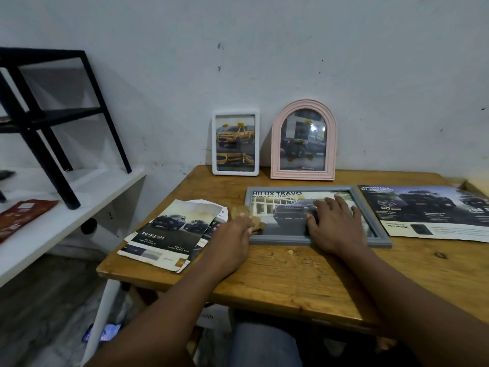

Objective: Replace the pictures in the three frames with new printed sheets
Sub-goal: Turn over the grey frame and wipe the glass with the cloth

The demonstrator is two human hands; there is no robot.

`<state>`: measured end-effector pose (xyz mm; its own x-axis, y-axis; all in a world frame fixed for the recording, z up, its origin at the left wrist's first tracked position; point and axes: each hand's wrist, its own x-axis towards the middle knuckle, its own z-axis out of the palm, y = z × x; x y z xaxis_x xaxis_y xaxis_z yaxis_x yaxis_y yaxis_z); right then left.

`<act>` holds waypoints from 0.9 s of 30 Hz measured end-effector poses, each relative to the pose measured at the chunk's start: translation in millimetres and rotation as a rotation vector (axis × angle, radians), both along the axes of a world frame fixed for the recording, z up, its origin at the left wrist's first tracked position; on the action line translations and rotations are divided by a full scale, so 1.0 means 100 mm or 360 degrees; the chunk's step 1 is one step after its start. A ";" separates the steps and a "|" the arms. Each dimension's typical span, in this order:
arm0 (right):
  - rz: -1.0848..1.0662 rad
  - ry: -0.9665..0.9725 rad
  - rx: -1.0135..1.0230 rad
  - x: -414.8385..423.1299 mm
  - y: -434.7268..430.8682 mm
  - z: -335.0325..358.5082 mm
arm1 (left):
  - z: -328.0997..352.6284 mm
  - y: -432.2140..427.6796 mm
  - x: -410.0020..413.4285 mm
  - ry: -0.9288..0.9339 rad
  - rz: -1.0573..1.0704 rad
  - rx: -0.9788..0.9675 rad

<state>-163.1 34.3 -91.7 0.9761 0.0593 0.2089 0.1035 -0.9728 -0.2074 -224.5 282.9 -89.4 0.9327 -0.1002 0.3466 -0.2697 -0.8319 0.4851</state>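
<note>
In the head view, a grey frame [317,217] lies flat on the wooden counter [291,274], and both hands work on it. The right hand [336,223] lies flat on the sheet inside the frame, its grip spread apart and clamped on nothing, pressing the "HILUX TRAVO" print down. The left hand [232,239] is at the left edge of the frame; its grip seems to pinch a small brown piece [247,215], but I cannot tell what this piece is.

I judge that this is frame 3 of 3 and the step is to seat the sheet in it. The white frame [235,143] holds a print of a yellow pickup and the pink arched frame [303,140] holds a print of a dark pickup; both stand against the wall, well apart from the hands.

The next move probably needs the sheet aligned with the grey border, then the frame stood up beside the other 2.

A pile of loose printed sheets [174,231] lies left of the grey frame, and a large brochure sheet [434,210] lies just beside its right edge.
</note>
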 end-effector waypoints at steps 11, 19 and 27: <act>0.0845 0.0045 0.0811 0.31 0.66 0.57 | 0.65 -0.28 0.63 -0.0134 0.0179 -0.0581; 0.0574 0.0319 0.0685 0.91 0.74 0.82 | 0.46 -0.01 0.85 -0.0055 0.0442 -0.0855; 0.0565 -0.0275 0.0130 1.35 1.15 0.48 | -0.01 -0.06 0.95 0.0410 0.0145 0.0042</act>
